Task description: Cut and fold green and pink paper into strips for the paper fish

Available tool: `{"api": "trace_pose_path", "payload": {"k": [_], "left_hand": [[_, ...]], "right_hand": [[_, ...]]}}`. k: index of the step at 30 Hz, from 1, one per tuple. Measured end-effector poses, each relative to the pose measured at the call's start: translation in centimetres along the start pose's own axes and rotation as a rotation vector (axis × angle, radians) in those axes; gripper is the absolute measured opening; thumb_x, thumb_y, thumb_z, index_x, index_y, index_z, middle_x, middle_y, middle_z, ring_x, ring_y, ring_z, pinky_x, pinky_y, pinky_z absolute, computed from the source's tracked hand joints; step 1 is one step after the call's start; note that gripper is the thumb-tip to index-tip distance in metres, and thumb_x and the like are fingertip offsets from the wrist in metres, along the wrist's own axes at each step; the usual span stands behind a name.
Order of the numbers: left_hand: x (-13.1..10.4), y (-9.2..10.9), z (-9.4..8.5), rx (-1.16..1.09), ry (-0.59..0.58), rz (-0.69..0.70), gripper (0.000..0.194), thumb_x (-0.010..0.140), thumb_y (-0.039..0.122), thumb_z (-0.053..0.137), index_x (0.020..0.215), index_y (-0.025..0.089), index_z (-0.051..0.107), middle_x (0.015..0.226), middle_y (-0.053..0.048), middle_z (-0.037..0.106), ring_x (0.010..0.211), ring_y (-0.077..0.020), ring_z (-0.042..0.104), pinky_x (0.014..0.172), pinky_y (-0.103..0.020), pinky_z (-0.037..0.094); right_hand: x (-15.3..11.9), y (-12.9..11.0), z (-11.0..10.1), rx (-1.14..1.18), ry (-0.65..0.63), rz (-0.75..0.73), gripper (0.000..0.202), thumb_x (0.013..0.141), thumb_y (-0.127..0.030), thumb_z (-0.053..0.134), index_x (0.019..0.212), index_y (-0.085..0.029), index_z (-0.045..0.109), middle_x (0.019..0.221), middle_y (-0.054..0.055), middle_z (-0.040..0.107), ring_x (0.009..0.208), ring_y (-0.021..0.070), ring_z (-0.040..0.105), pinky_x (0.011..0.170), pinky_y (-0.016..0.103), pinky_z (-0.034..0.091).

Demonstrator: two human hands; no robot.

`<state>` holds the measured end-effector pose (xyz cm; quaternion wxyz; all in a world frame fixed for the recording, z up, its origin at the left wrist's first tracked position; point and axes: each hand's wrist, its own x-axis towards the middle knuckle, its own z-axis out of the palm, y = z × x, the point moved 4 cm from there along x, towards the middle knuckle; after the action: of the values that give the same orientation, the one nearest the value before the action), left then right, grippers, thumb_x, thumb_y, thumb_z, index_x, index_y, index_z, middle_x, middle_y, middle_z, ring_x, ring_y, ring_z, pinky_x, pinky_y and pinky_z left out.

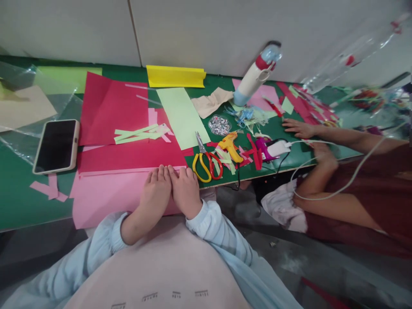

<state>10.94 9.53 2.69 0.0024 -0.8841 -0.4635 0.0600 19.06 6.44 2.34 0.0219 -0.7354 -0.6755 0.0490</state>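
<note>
A large sheet of pink paper (109,197) lies at the front of the table, its near edge hanging over. Along its far side runs a narrow folded edge. My left hand (156,189) and my right hand (186,189) are side by side on that edge, fingers close together and bent over the paper; both thumbs are hidden. Red paper (128,156) extends just beyond my fingertips. Scissors (206,161) with one yellow and one red handle lie right of my right hand. Light green strips (138,134) rest on the red paper.
A phone (56,146) lies at left. Toward the right are a yellow glue gun (231,146), a purple glue gun (264,150) with a white cable, a bag of beads (219,125) and a bottle (254,79). Another person's hands (299,128) are at the right.
</note>
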Motion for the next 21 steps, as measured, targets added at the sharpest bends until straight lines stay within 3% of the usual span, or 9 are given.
{"api": "trace_pose_path", "payload": {"k": [10,21], "left_hand": [[-0.2,0.3,0.1,0.051,0.056,0.031,0.048,0.09,0.003,0.037,0.134,-0.002,0.057,0.138,-0.027,0.056,0.124,-0.0312,0.061,0.104,-0.042,0.049],[-0.3,0.4,-0.3,0.07,0.088,0.037,0.047,0.09,0.001,0.035,0.131,-0.003,0.059,0.136,-0.027,0.057,0.121,-0.0315,0.063,0.102,-0.04,0.051]], "right_hand": [[-0.3,0.3,0.0,-0.02,0.006,0.006,0.045,0.102,-0.022,0.035,0.146,-0.024,0.046,0.104,0.012,0.058,0.099,0.0225,0.048,0.083,0.036,0.042],[-1.0,2.4,-0.5,-0.048,-0.015,0.076,0.043,0.101,-0.021,0.035,0.142,-0.025,0.051,0.099,0.012,0.058,0.097,0.0237,0.047,0.08,0.036,0.039]]}}
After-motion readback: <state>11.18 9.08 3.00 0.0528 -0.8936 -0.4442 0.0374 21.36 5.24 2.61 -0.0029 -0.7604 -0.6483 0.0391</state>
